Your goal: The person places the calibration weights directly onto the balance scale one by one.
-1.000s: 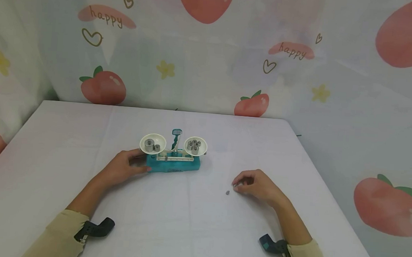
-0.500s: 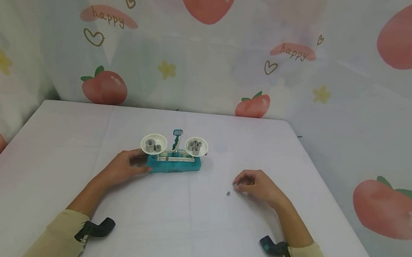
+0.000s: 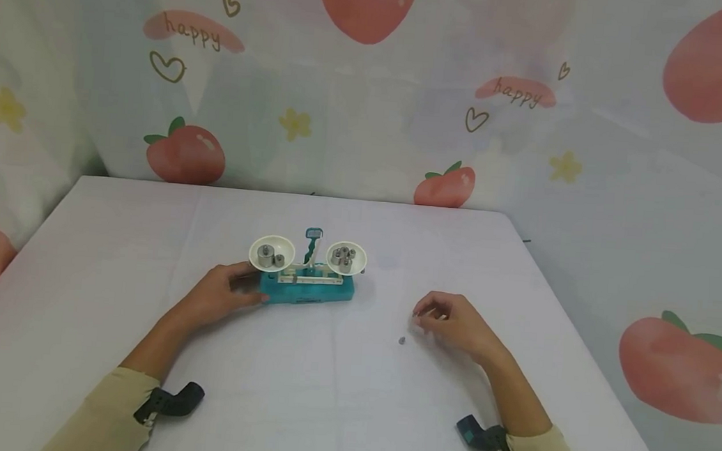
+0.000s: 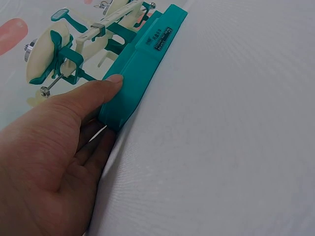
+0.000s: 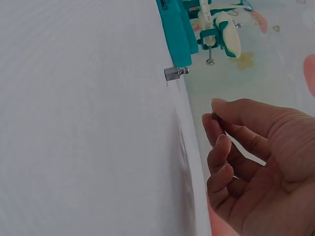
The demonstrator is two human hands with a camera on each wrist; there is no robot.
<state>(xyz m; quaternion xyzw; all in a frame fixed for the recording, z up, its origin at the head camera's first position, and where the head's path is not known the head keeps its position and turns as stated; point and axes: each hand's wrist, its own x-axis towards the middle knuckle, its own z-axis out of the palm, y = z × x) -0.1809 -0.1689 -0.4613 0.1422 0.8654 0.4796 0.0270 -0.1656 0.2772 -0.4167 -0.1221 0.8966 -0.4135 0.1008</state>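
Observation:
A teal balance scale with two cream pans stands on the white-covered table. My left hand grips the left end of its base; in the left wrist view, the thumb lies on the front face and the fingers go behind. Several metal weights sit in the pans: a large weight beside a smaller one on the left, a cluster on the right. To the right of the scale, my right hand pinches a tiny dark piece between thumb and forefinger, mostly hidden by the fingertips. One small metal weight lies on the table nearby.
The white tablecloth spreads around the scale and both hands. Behind the table's far edge hangs a fruit-patterned curtain. Black wrist cameras are strapped over the sleeves.
My right hand has risen slightly from beside the loose weight, pinching the tiny piece. The left hand stays on the scale base. The head view has shifted a little.

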